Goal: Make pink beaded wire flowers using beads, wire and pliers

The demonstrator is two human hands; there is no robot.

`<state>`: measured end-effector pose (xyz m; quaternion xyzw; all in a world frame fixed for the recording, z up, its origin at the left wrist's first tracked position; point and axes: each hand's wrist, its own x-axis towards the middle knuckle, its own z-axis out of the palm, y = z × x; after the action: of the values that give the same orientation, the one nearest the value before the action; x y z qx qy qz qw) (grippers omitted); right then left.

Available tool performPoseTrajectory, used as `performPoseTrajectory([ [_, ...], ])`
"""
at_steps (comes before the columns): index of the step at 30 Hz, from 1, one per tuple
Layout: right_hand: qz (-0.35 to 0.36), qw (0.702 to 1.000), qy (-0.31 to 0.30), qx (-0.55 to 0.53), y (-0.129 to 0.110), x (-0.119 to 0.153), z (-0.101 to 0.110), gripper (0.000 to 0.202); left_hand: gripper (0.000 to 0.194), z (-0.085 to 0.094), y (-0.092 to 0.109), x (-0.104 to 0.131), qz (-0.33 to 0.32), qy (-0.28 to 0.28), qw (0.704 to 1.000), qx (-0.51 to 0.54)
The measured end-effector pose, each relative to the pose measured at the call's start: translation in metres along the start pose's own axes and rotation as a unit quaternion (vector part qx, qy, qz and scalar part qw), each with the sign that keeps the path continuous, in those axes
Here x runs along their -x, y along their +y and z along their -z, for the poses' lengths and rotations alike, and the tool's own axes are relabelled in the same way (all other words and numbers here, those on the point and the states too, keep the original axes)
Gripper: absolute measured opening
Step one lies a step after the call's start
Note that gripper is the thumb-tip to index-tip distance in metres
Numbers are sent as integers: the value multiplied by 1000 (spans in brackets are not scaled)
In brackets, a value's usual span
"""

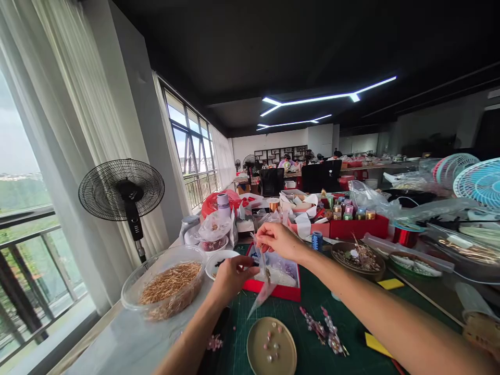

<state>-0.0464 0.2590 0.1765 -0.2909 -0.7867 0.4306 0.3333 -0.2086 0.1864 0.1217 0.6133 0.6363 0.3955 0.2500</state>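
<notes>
My right hand (279, 240) pinches the top of a small clear plastic bag (262, 298), which hangs down with its lower corner pointing left. Something small and brownish shows inside the bag. Close to the bag's left side is my left hand (234, 273), fingers curved and thumb apart from the index finger; whether it touches the plastic is unclear. Behind the bag sits a red box (273, 291) with white and purplish beads. Below it, a tan dish (271, 346) holds several pink and clear beads. Pink beaded pieces (324, 328) lie to the right on the green cutting mat (308, 359).
A clear tub (130, 286) of gold-coloured pins stands at left, beside a white bowl (211, 265). Blue thread (316, 240), a brown dish (357, 260) of dried-looking pieces and a red box (359, 227) with small bottles are beyond. A black fan (127, 190) stands left.
</notes>
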Motion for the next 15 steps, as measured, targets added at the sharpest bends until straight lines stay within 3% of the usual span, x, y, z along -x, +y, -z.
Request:
performPoseTrajectory([
  [4,-9,1000,-5,12,5,8,-2,19,23,-14,14,-8,-11,-46,998,39],
  [8,-33,999,14,14,21,16,6,20,25,-26,9,-10,20,-79,994,78],
  [15,-51,998,29,1,50,29,17,24,15,-17,6,-8,68,-84,978,178],
])
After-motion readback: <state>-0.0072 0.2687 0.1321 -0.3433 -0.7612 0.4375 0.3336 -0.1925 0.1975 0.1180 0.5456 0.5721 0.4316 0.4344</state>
